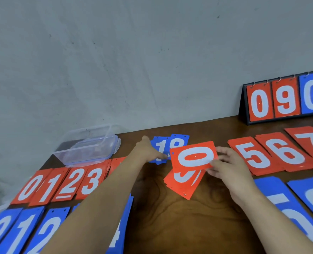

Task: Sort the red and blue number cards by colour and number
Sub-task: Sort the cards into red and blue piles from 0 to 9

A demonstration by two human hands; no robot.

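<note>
Wood table [170, 217] near me. My right hand [231, 167] pinches the red 0 [194, 155] by its edge above the red pile [181, 187]; it's probably thin, light, slick and bendy. Farther off, my left hand [148, 150] touches blue cards [177, 139], grip unclear.

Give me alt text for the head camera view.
A person's right hand pinches a red card printed with a white 0 above a brown wooden table, while the left hand touches loose blue number cards. Sorted card rows lie alongside.

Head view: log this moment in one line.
left hand: touching blue cards | right hand: pinches red 0 | red stack: under it
</note>
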